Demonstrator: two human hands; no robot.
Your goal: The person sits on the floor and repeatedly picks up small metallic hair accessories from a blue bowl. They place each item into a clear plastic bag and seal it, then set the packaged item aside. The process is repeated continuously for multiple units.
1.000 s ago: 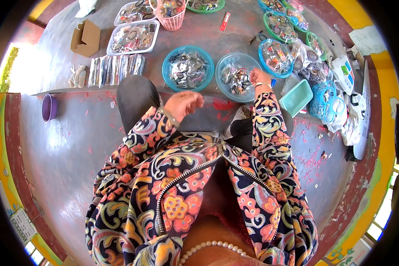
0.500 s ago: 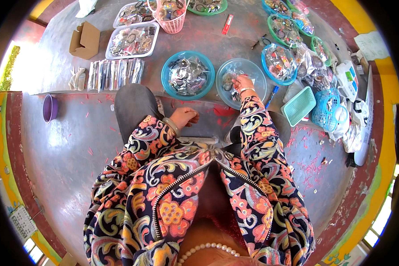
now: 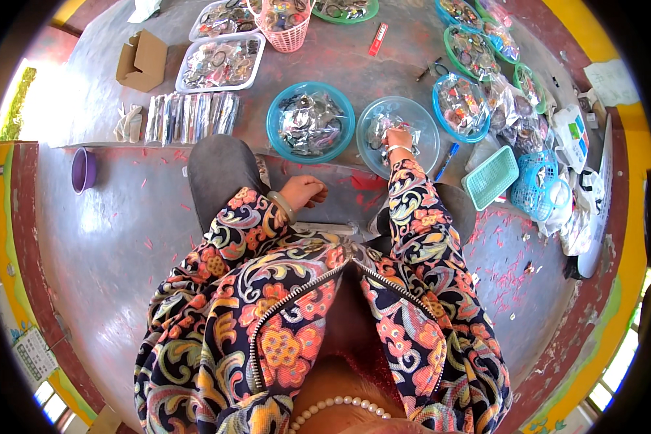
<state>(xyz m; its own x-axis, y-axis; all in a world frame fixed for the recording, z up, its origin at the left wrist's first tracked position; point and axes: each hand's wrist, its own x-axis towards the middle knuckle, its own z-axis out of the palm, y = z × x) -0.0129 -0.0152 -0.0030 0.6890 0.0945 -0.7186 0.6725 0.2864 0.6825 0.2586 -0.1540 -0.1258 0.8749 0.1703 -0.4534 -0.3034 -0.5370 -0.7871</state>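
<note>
My right hand (image 3: 398, 139) is down in a translucent pale-blue bowl (image 3: 430, 126), its fingers bent in among small clear packets (image 3: 380, 133). The fingertips are hidden, so what they pinch cannot be made out. Held low near my left knee, my left hand (image 3: 304, 192) is curled closed with nothing showing in it. To the left of the pale bowl stands a deeper blue basin (image 3: 272, 134), heaped with clear packets (image 3: 311, 121) that have dark rings inside.
More packets fill white trays (image 3: 249, 76), a pink basket (image 3: 288, 40) and blue and green bowls (image 3: 482, 134) around the slab. A green tray (image 3: 490, 179) and blue marker (image 3: 447, 160) lie right. Left are bundled packets (image 3: 192, 118), a carton (image 3: 142, 61) and a purple bucket (image 3: 83, 171).
My right hand has gone lower into the pale bowl and slightly nearer me, its fingers now down among the packets. My left hand keeps its place. The view has shifted slightly.
</note>
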